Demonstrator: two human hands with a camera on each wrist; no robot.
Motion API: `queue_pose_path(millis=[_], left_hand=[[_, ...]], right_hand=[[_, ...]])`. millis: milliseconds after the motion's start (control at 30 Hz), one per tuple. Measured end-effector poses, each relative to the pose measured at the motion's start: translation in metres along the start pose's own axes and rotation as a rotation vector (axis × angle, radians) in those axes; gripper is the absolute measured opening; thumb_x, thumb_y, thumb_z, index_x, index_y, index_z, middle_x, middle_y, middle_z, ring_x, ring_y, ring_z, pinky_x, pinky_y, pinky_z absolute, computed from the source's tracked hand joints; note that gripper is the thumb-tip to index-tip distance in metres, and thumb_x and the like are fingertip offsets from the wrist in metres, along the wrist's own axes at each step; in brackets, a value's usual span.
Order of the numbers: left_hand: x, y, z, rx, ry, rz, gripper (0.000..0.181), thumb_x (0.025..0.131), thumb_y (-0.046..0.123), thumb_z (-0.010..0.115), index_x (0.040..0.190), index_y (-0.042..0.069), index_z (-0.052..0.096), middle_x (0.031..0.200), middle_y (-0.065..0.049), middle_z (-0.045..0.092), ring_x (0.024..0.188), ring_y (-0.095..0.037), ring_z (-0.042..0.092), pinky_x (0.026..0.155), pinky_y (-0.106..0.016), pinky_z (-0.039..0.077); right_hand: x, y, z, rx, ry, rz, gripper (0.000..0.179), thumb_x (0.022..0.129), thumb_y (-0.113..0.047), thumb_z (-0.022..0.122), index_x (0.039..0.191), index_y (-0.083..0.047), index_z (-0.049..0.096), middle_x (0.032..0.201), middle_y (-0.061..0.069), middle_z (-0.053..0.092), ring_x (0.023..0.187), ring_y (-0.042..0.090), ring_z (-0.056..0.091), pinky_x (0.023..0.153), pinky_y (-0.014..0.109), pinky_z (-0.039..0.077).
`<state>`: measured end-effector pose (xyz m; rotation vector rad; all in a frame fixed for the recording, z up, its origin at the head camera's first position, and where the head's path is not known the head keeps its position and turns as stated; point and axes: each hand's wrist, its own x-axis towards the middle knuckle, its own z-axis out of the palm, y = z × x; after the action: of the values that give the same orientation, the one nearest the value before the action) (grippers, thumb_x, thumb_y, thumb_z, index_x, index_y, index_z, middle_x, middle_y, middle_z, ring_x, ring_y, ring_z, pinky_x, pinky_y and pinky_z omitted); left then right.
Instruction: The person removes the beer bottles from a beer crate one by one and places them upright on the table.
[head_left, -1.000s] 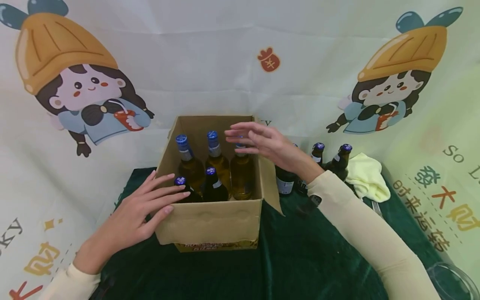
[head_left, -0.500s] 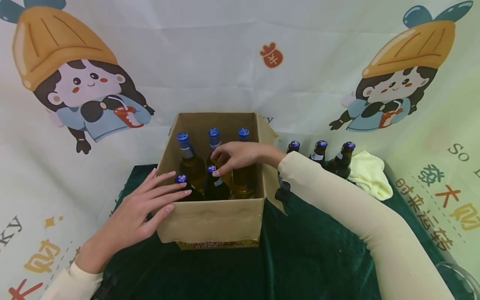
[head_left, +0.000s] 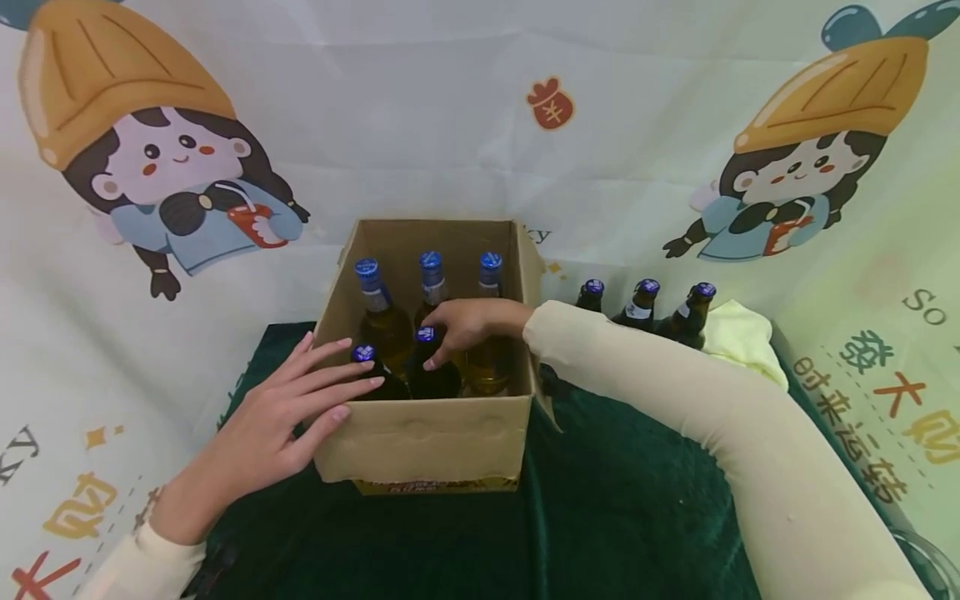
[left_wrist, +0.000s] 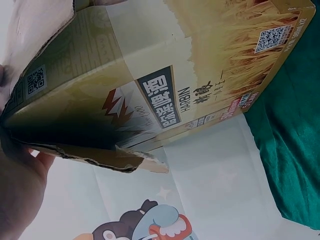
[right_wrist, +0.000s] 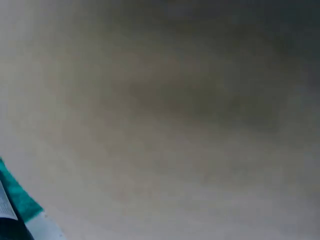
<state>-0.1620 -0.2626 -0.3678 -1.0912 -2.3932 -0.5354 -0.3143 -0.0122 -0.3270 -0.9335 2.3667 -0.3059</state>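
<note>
An uncapped-flap cardboard box (head_left: 423,433) holds several upright beer bottles. Three amber bottles with blue caps, one of them the left amber bottle (head_left: 385,329), stand behind two dark bottles. My right hand (head_left: 468,323) reaches over the box's right wall and grips the dark beer bottle (head_left: 431,379) at front middle, thumb on the near side of its neck; its other fingers are largely hidden. My left hand (head_left: 281,417) rests at the front left corner, fingers extended over the rim near the other dark bottle (head_left: 364,354). In the left wrist view the printed box side (left_wrist: 165,95) fills the middle.
Three dark bottles, including the rightmost bottle (head_left: 688,317), stand right of the box, partly behind my right sleeve. A pale yellow cloth (head_left: 742,337) lies beside them. Green cloth (head_left: 615,500) covers the table. A blurred tan surface (right_wrist: 160,150) fills most of the right wrist view.
My right hand has come down from above the back right bottle to the front middle dark bottle and taken hold of its neck. The left hand has stayed at the box corner.
</note>
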Motion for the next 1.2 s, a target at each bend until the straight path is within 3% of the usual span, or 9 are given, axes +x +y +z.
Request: queue_pose_path(millis=[133, 300, 567, 700, 767, 833, 967, 1067, 1200], left_hand=[[0.0, 0.001, -0.001, -0.007, 0.016, 0.012, 0.037, 0.102, 0.021, 0.056, 0.138, 0.025, 0.064, 0.139, -0.005, 0.065, 0.145, -0.029, 0.044, 0.131, -0.045, 0.008], [0.003, 0.001, -0.001, -0.006, 0.02, 0.028, 0.037, 0.103, 0.022, 0.054, 0.138, 0.024, 0.064, 0.139, -0.005, 0.066, 0.144, -0.031, 0.045, 0.131, -0.046, 0.008], [0.001, 0.0, -0.001, 0.008, -0.033, -0.03, 0.046, 0.096, 0.013, 0.063, 0.139, 0.027, 0.063, 0.14, -0.003, 0.065, 0.147, -0.027, 0.041, 0.131, -0.045, 0.006], [0.0, 0.0, 0.0, 0.003, -0.029, -0.029, 0.046, 0.095, 0.013, 0.064, 0.139, 0.027, 0.063, 0.14, -0.003, 0.065, 0.147, -0.027, 0.041, 0.131, -0.045, 0.006], [-0.001, 0.0, -0.001, -0.001, -0.018, -0.023, 0.044, 0.096, 0.014, 0.063, 0.138, 0.026, 0.063, 0.14, -0.004, 0.065, 0.147, -0.027, 0.041, 0.131, -0.045, 0.006], [0.0, 0.0, -0.001, -0.002, -0.007, -0.014, 0.042, 0.098, 0.016, 0.061, 0.138, 0.026, 0.064, 0.139, -0.004, 0.065, 0.146, -0.027, 0.042, 0.131, -0.045, 0.006], [0.0, 0.0, -0.001, 0.001, -0.014, -0.014, 0.042, 0.098, 0.016, 0.061, 0.138, 0.026, 0.064, 0.14, -0.004, 0.065, 0.147, -0.027, 0.041, 0.131, -0.045, 0.006], [-0.001, 0.0, 0.0, 0.005, -0.027, -0.028, 0.045, 0.096, 0.014, 0.063, 0.138, 0.027, 0.064, 0.14, -0.003, 0.065, 0.147, -0.027, 0.041, 0.131, -0.044, 0.006], [-0.002, 0.0, 0.0, 0.005, -0.022, -0.026, 0.043, 0.096, 0.014, 0.062, 0.138, 0.026, 0.064, 0.14, -0.003, 0.065, 0.147, -0.026, 0.041, 0.131, -0.044, 0.007]], right_hand=[[0.002, -0.002, 0.0, -0.003, 0.015, -0.028, 0.067, 0.094, -0.04, 0.07, 0.149, -0.007, 0.05, 0.153, 0.011, 0.052, 0.141, 0.027, 0.051, 0.118, 0.041, 0.041], [0.002, 0.0, 0.0, -0.047, 0.029, -0.14, 0.05, 0.096, -0.039, 0.068, 0.133, -0.006, 0.065, 0.128, 0.009, 0.07, 0.113, 0.021, 0.066, 0.103, 0.033, 0.053], [-0.001, 0.003, -0.001, -0.043, 0.083, -0.272, 0.048, 0.097, -0.041, 0.067, 0.13, -0.006, 0.067, 0.114, 0.005, 0.073, 0.097, 0.013, 0.066, 0.09, 0.026, 0.054], [-0.006, 0.008, -0.002, 0.1, 0.146, -0.345, 0.036, 0.097, -0.038, 0.067, 0.115, -0.008, 0.074, 0.091, -0.001, 0.069, 0.076, 0.008, 0.057, 0.072, 0.021, 0.047], [-0.009, 0.01, -0.004, 0.21, 0.171, -0.387, 0.031, 0.098, -0.034, 0.066, 0.112, -0.008, 0.075, 0.09, -0.002, 0.069, 0.075, 0.008, 0.056, 0.071, 0.021, 0.047], [-0.011, 0.011, -0.005, 0.327, 0.187, -0.438, 0.027, 0.099, -0.027, 0.066, 0.111, -0.004, 0.075, 0.092, 0.004, 0.071, 0.078, 0.012, 0.061, 0.073, 0.023, 0.052], [-0.017, 0.013, -0.007, 0.522, 0.251, -0.518, 0.026, 0.101, -0.017, 0.062, 0.12, -0.002, 0.072, 0.119, 0.012, 0.073, 0.107, 0.024, 0.07, 0.09, 0.032, 0.059], [-0.021, 0.012, -0.006, 0.633, 0.359, -0.572, 0.025, 0.103, -0.014, 0.057, 0.121, -0.003, 0.07, 0.123, 0.013, 0.072, 0.118, 0.029, 0.068, 0.099, 0.034, 0.057], [-0.025, 0.011, -0.007, 0.748, 0.565, -0.637, 0.026, 0.106, -0.012, 0.05, 0.122, 0.0, 0.066, 0.122, 0.017, 0.072, 0.118, 0.026, 0.068, 0.107, 0.035, 0.052]])
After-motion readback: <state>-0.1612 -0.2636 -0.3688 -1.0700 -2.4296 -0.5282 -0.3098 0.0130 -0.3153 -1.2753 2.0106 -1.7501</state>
